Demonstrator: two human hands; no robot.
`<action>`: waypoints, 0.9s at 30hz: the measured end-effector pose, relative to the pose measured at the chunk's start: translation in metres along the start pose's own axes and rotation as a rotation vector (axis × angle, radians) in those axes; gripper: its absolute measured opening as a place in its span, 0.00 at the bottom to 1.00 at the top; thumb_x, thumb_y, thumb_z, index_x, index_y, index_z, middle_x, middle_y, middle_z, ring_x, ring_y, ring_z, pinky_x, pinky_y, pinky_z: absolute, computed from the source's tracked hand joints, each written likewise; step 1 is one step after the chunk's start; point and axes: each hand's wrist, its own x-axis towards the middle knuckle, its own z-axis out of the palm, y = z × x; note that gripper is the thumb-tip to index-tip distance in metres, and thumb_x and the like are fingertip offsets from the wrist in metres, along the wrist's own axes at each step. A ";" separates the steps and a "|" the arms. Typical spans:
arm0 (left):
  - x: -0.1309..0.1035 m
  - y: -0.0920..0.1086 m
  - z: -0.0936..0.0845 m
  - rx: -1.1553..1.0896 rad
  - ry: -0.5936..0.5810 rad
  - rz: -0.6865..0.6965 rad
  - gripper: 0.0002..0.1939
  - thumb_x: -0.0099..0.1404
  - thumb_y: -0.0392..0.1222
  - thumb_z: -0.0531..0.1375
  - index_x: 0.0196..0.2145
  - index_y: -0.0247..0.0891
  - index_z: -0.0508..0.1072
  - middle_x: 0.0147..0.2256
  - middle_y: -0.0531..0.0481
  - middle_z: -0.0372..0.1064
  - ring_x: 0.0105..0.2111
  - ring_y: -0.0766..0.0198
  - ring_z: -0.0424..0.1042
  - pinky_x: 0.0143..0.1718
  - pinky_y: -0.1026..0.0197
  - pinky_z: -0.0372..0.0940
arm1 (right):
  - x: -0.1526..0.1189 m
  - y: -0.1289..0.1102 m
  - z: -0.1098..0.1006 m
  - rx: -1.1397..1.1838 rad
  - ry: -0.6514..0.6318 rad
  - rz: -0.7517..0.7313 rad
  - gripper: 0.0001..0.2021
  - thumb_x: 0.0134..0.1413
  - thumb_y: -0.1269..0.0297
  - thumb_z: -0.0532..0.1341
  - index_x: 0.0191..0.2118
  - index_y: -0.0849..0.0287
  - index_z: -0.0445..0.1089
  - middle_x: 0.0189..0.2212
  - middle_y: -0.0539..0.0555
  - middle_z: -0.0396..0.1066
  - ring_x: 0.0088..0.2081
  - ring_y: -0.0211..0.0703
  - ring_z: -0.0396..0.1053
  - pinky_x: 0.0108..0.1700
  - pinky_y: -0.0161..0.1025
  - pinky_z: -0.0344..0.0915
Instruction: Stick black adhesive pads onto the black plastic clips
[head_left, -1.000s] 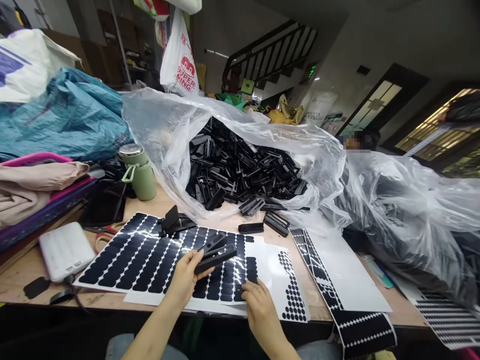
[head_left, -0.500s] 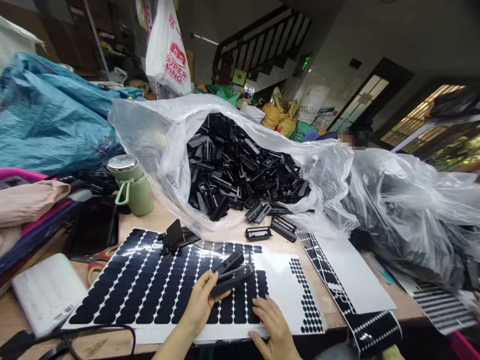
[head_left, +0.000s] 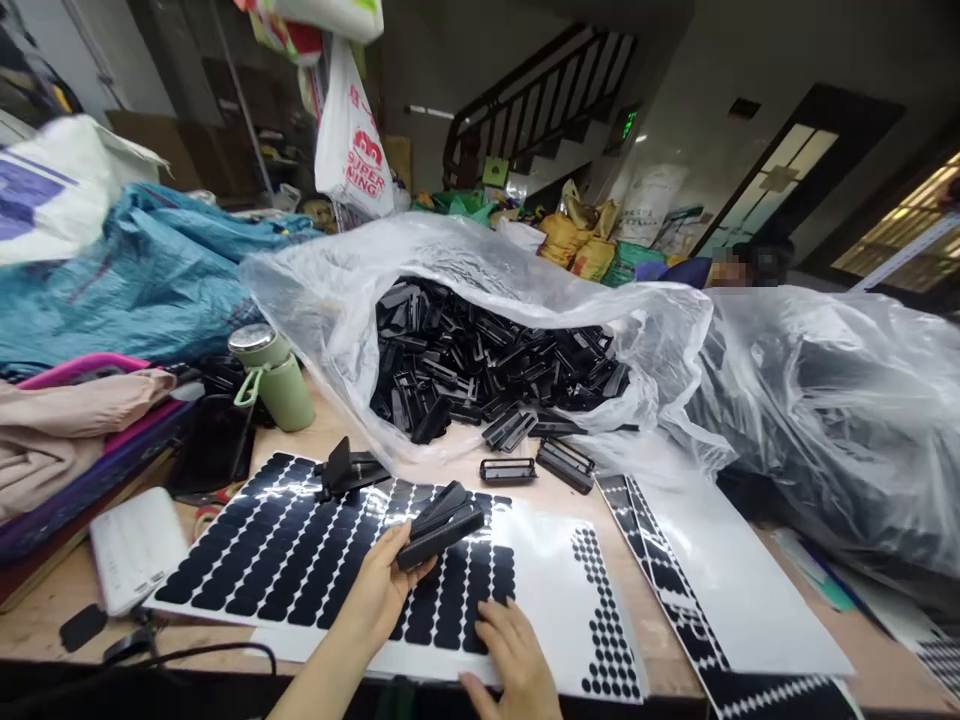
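"Head view, entry one: what is in hand?"

"Two long black parts [head_left: 442, 540], at an angle to each other, raised over the sticker sheet [head_left: 262, 555]. The left hand [head_left: 384, 588] has its fingers clamped on their near ends."

"And the right hand [head_left: 519, 655]?"

"Low at the sheet's near side, by the last dark column. Thumb and fingers apart; contact with the sheet, I cannot tell from where I stand."

"Surroundings?"

"An upright-flapped black piece [head_left: 345, 470] on the sheet's far left. Beyond the sheet, on the table [head_left: 658, 650], two loose black housings [head_left: 566, 465] lie near each other. Behind them, a clear plastic bag [head_left: 315, 285] gapes around a heap of similar black parts [head_left: 480, 360]."

"Flanks?"

"Left: green flask [head_left: 286, 392], upright; white device [head_left: 139, 550] nearer. Right: plain white sheet [head_left: 750, 570] overlapping a black-patterned strip [head_left: 675, 590]."
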 end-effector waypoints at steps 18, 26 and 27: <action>-0.051 -0.014 0.069 -0.177 0.195 -0.017 0.06 0.59 0.34 0.57 0.33 0.28 0.68 0.35 0.39 0.72 0.34 0.59 0.72 0.38 0.53 0.70 | -0.012 0.009 -0.012 0.157 -0.053 0.013 0.14 0.52 0.62 0.56 0.44 0.59 0.65 0.47 0.60 0.67 0.49 0.52 0.64 0.51 0.54 0.63; -0.088 0.008 0.028 -0.091 0.217 0.064 0.03 0.58 0.34 0.58 0.30 0.29 0.68 0.30 0.41 0.71 0.29 0.60 0.72 0.33 0.57 0.71 | -0.005 -0.011 -0.041 0.606 -0.201 0.434 0.15 0.49 0.56 0.57 0.42 0.57 0.67 0.49 0.60 0.65 0.52 0.55 0.61 0.53 0.54 0.58; -0.093 0.012 0.023 -0.086 0.216 0.075 0.03 0.57 0.33 0.58 0.30 0.29 0.68 0.29 0.41 0.71 0.29 0.60 0.72 0.33 0.57 0.71 | -0.001 -0.017 -0.052 0.720 -0.233 0.505 0.17 0.48 0.55 0.58 0.43 0.57 0.67 0.50 0.60 0.64 0.52 0.54 0.61 0.52 0.52 0.60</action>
